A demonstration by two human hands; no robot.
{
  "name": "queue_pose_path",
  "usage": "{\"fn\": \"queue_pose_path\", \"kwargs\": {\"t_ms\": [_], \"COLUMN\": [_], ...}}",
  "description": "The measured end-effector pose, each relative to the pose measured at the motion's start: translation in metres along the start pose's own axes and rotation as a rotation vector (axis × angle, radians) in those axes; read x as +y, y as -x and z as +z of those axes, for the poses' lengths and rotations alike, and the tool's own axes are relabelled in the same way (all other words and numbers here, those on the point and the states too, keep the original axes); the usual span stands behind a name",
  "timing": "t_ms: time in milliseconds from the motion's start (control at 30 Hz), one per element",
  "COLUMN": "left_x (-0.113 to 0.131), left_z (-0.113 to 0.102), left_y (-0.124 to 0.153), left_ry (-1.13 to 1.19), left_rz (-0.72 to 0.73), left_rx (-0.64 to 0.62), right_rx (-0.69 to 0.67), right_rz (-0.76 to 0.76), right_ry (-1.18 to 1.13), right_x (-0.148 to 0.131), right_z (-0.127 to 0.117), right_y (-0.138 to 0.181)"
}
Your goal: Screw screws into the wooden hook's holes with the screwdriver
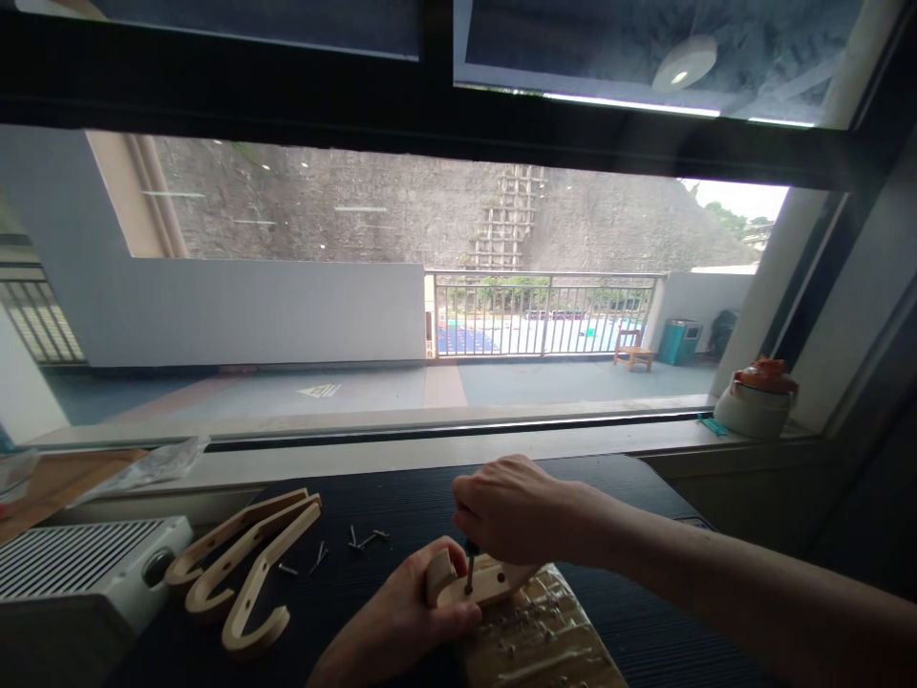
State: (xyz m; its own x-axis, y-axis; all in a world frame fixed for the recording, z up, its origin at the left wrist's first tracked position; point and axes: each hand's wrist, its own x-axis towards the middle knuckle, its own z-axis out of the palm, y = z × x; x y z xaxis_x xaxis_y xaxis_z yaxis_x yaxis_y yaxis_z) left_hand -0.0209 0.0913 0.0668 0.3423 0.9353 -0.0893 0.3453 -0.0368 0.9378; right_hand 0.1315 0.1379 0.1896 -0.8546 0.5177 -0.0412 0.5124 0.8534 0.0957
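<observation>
My right hand [512, 511] is wrapped round the handle of a screwdriver [470, 570], mostly hidden in the fist. Its shaft points down at a hole in a pale wooden hook [487, 590]. With thumb and fingers, my left hand [401, 612] grips that hook near its curved end. The hook lies over a brown, plastic-wrapped block [537, 645] that has several screws poking from its surface. To the left, three more wooden hooks [266, 581] rest side by side on the dark table [344, 612]. Several loose screws [367, 538] are scattered between them and my hands.
A white slatted appliance [93, 564] stands left of the table. Behind it are a wooden board [64, 483] and a clear plastic bag [154, 468]. A bottle with an orange lid [759, 401] stands on the sill [430, 449] at right, below the window.
</observation>
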Motion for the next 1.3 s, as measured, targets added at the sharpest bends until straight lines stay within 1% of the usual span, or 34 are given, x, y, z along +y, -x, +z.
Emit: {"fn": "queue_pose_path", "kwargs": {"t_ms": [67,200,267,367,433,533,600,667,767,833,900,967,1033,1167,1233,1300], "left_x": [0.000,0.004,0.006,0.006,0.004,0.003,0.002,0.002,0.001,0.001,0.001,0.003,0.006,0.011,0.010,0.007], "left_z": [0.001,0.001,0.001,0.000,-0.001,-0.001,0.000,0.000,0.002,0.002,0.002,0.002,0.001,-0.001,-0.001,0.000], "left_y": [0.000,0.002,0.004,0.004,0.003,0.002,0.001,0.001,0.001,0.001,0.000,0.000,0.001,0.003,0.004,0.003], "left_ry": [-0.014,0.020,0.037,0.015,-0.003,0.001,0.014,0.020,0.018,0.026,0.051,0.066,0.054,0.005,-0.002,-0.012], "left_rz": [0.000,-0.006,-0.004,-0.014,-0.021,-0.010,0.000,0.001,-0.002,0.010,0.031,0.044,0.030,-0.028,-0.026,-0.013], "left_rx": [0.009,-0.004,-0.012,0.009,0.026,0.023,0.007,0.003,0.013,0.013,-0.003,-0.008,0.006,0.018,0.015,0.028], "right_rx": [-0.032,-0.079,-0.092,-0.059,-0.024,0.027,0.047,0.018,-0.035,-0.013,0.019,0.034,0.048,0.092,0.097,0.083], "right_rz": [-0.016,-0.104,-0.146,-0.173,-0.134,-0.021,0.022,0.013,-0.058,-0.139,-0.230,-0.267,-0.226,-0.031,0.022,0.035], "right_ry": [-0.002,-0.063,-0.040,-0.034,-0.065,-0.093,-0.075,-0.031,0.027,0.000,-0.060,-0.096,-0.103,-0.065,-0.013,0.028], "right_x": [-0.002,-0.003,-0.001,0.005,0.009,0.011,0.010,0.006,0.003,0.004,0.008,0.013,0.017,0.017,0.013,0.008], "right_z": [-0.006,-0.016,-0.016,-0.010,-0.002,0.006,0.006,0.001,-0.010,-0.013,-0.010,-0.003,0.006,0.018,0.017,0.012], "right_y": [0.001,0.006,0.008,0.008,0.008,0.009,0.009,0.009,0.008,0.008,0.006,0.004,0.001,-0.002,-0.002,-0.001]}}
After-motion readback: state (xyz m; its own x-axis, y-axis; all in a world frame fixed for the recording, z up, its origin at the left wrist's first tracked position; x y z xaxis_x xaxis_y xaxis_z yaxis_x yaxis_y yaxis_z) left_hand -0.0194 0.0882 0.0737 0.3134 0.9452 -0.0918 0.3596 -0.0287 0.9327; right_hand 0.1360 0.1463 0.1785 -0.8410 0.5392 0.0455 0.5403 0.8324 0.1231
